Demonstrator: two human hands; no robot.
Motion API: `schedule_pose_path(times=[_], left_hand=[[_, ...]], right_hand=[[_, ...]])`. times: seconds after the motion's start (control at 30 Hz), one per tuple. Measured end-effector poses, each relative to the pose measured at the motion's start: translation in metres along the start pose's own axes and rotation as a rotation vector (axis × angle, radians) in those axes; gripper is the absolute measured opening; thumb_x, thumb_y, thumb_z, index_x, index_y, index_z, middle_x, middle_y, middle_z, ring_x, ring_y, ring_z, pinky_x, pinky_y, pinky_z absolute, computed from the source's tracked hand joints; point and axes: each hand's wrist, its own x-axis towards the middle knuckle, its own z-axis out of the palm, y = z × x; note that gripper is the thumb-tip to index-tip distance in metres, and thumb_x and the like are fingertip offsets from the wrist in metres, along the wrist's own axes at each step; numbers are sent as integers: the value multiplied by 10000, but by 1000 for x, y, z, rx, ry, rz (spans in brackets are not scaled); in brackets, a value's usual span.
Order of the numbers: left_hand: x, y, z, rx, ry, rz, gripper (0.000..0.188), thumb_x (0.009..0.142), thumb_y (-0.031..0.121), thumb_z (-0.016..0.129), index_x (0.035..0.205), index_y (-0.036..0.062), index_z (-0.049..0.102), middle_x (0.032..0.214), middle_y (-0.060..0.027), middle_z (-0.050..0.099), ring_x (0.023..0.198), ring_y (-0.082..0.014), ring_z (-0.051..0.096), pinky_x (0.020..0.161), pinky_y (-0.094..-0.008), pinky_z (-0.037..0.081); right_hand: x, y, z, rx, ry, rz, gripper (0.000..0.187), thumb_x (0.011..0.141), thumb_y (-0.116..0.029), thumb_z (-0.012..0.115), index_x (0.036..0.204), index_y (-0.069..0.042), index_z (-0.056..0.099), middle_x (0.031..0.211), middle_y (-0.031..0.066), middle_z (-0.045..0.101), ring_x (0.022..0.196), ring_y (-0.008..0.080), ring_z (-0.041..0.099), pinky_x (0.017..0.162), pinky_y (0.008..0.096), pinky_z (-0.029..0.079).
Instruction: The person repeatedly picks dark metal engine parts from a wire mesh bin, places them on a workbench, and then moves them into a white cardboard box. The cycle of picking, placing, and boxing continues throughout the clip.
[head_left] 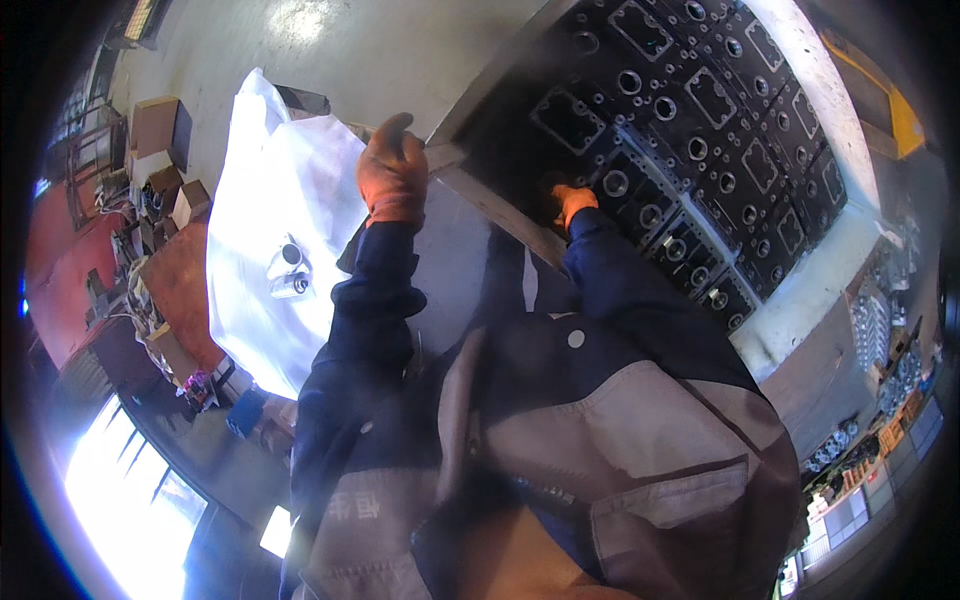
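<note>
My left hand (394,178), in an orange glove with dark fingertips, is raised beside the near left corner of a wooden crate (505,212). Its fingers are loosely bent and apart, and nothing shows in them. My right hand (573,203), gloved the same way, reaches over the crate's near wall, its fingertips lost in shadow. Black machined metal blocks with round and rectangular openings (690,140) fill the crate in rows. Left of my left hand, white plastic sheeting (320,165) is spread out, with shiny metal cylindrical parts (291,252) lying on it.
Cardboard boxes (154,125) and mixed goods stand along the left. Behind the crate, a yellow machine part (908,125) shows at the far right. Shelves with many metal parts (885,320) line the right edge. The grey floor (360,50) stretches away ahead.
</note>
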Motion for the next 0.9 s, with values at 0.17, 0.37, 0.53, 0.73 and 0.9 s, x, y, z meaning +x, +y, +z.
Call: schedule_pose_path(times=[0.17, 0.37, 0.53, 0.73, 0.9], left_hand=[[-2, 2, -1, -48, 6, 27, 279, 856, 165, 569, 1101, 98, 685, 978, -156, 718, 913, -328, 696, 841, -388, 526], [-2, 0, -3, 74, -5, 68, 269, 879, 169, 563, 1114, 100, 674, 1064, -164, 698, 997, -355, 661, 877, -409, 511], [-1, 1, -2, 105, 14, 96, 255, 883, 173, 570, 1103, 106, 680, 1071, -166, 695, 1009, -355, 657, 890, -410, 508], [-1, -5, 0, 110, 42, 139, 245, 880, 177, 583, 1092, 111, 685, 1056, -164, 699, 993, -357, 661, 882, -411, 512], [1, -10, 2, 18, 44, 114, 250, 875, 168, 570, 1089, 109, 684, 1019, -156, 709, 952, -345, 677, 850, -395, 521]], right_hand=[[-21, -34, -40, -43, -132, 76, 599, 765, -275, 789, 1283, -61, 577, 1159, 210, 670, 1057, 357, 660, 947, 424, 515], [-43, -55, -66, -265, -188, -24, 607, 805, -276, 761, 1343, -112, 532, 1281, 195, 597, 1156, 373, 598, 952, 470, 504], [0, -21, -15, 1374, 76, 898, 618, 841, -266, 730, 1380, -84, 487, 1421, 192, 495, 1259, 442, 502, 948, 556, 488], [14, 24, 23, 633, -138, 157, 583, 847, -230, 721, 1357, -59, 497, 1385, 224, 503, 1130, 419, 592, 915, 498, 518], [-4, 19, 8, 357, -90, 123, 611, 863, -235, 704, 1383, -44, 446, 1396, 279, 460, 995, 443, 633, 901, 524, 519]])
